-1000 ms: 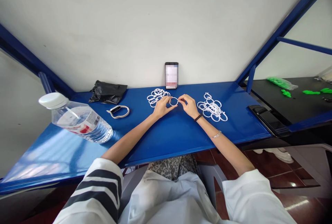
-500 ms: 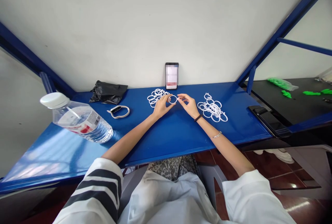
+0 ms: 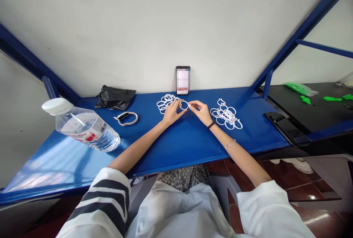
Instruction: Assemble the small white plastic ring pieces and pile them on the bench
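Observation:
A white plastic ring (image 3: 184, 101) is held up between both hands, a little above the blue table (image 3: 182, 146). My left hand (image 3: 171, 112) pinches its left side between thumb and fingers. At the ring's right side, the closed fingertips of my right hand (image 3: 202, 111) grip it near what looks like its small clasp; the exact joint is too small to make out. Several similar rings form a pile (image 3: 166, 100) just behind my left hand, partly hidden by it. Another pile of rings (image 3: 226, 114), with small knobs on them, lies to the right of my right hand.
A phone (image 3: 182, 80) leans on the wall behind the hands. Leftward are a smartwatch (image 3: 127, 118), a black plastic bag (image 3: 116, 97) and a tall water bottle (image 3: 85, 127). A dark flat device (image 3: 285, 127) lies at the right edge, with green pieces (image 3: 300, 89) beyond.
Both hands stay almost in place around the ring. Only a very slight shift of the fingers and the view shows.

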The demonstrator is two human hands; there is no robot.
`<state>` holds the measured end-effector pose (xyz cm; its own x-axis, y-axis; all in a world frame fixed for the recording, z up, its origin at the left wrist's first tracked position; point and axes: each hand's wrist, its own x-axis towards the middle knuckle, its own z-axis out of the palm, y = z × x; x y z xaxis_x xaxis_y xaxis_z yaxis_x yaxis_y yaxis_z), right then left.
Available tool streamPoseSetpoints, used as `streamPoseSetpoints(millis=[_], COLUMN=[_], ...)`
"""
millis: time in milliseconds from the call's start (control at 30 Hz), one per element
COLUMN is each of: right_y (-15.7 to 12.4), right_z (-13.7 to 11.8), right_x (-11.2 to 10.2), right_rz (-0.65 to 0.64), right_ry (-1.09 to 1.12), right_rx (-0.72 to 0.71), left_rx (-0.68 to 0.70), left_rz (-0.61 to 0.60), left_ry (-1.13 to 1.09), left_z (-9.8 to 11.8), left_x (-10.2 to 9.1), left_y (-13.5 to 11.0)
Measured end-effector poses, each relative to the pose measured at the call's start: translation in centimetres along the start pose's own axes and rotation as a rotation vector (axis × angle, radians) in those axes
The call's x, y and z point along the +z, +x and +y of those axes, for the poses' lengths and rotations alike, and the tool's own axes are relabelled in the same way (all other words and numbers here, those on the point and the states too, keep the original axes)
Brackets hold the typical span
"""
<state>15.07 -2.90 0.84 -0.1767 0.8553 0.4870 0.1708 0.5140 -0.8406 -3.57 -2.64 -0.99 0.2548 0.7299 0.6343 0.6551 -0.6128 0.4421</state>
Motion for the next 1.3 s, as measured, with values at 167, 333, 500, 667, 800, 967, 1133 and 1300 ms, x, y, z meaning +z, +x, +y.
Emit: streamPoseSetpoints(millis=[167, 333, 500, 667, 800, 967, 1133, 1300], right_y=[-0.1, -0.2, -0.3, -0.3, -0.2, -0.1, -0.1, 0.0], right_z=[-0.3, -0.3, -0.5, -0.6, -0.6, -0.5, 0.0, 0.6], right_x=[0.2, 0.3, 0.4, 0.3, 0.1, 0.0, -0.1, -0.1], right_rz=[-0.005, -0.014, -0.029, -0.062, -0.062, -0.081, -0.041, -0.111], right_ry=[-0.019, -0.034, -0.048, -0.083, -0.206, -0.288, -0.363, -0.344], right_rx=[-0.032, -0.041, -0.045, -0.122, -0.179, -0.216, -0.220, -0.163], left_rx=[0.039, 0.059, 0.048, 0.059, 0.109, 0.174, 0.205, 0.227], left_rz=[-0.040, -0.057, -0.062, -0.085, -0.129, -0.194, -0.214, -0.191], left_ry=[0.011, -0.002, -0.017, -0.065, -0.107, -0.093, -0.064, -0.074], left_z=[0.0, -0.1, -0.2, -0.4, -0.7, -0.5, -0.4, -1.0], left_x=[0.0, 0.1, 0.1, 0.2, 0.5, 0.4, 0.4, 0.9], left_y=[0.1, 0.1, 0.1, 0.0, 0.0, 0.0, 0.0, 0.1])
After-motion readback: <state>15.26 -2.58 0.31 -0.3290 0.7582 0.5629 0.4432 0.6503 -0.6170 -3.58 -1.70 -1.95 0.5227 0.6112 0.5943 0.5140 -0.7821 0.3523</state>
